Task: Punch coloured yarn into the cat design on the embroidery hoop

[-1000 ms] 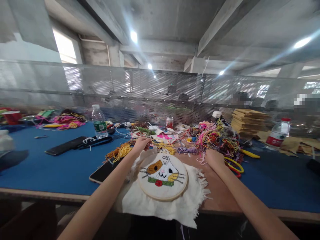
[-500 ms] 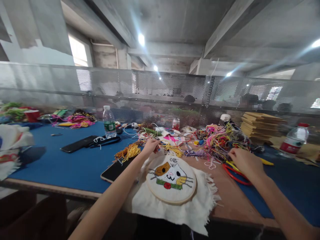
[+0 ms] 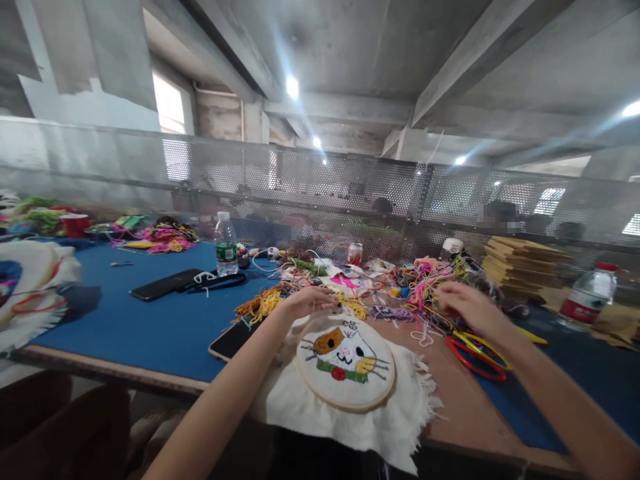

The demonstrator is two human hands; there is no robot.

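Observation:
A round wooden hoop [image 3: 346, 402] holds white cloth [image 3: 290, 407] with an embroidered cat face, lying at the table's front edge. Just above its upper left rim is my left hand [image 3: 311, 301], fingers stretched toward the yellow yarn [image 3: 353, 307]; I see nothing in it. My right hand [image 3: 463, 303] is over the right side of the tangled colourful yarn heap [image 3: 425, 280], its fingers bent and blurred; whether it holds a strand I cannot make out. Red and yellow rings [image 3: 475, 360] lie below my right wrist.
A black phone [image 3: 233, 341] lies left of the hoop, another [image 3: 165, 285] farther left. Two water bottles [image 3: 226, 250] [image 3: 585, 300] stand left and right. Behind are a can [image 3: 355, 254], brown envelopes [image 3: 520, 267] and a mesh partition [image 3: 320, 180]. Another hoop [image 3: 30, 267] is at far left.
My right hand has moved left and up from the rings toward the yarn heap. My left hand's fingers have straightened and reach farther right. The view has shifted slightly.

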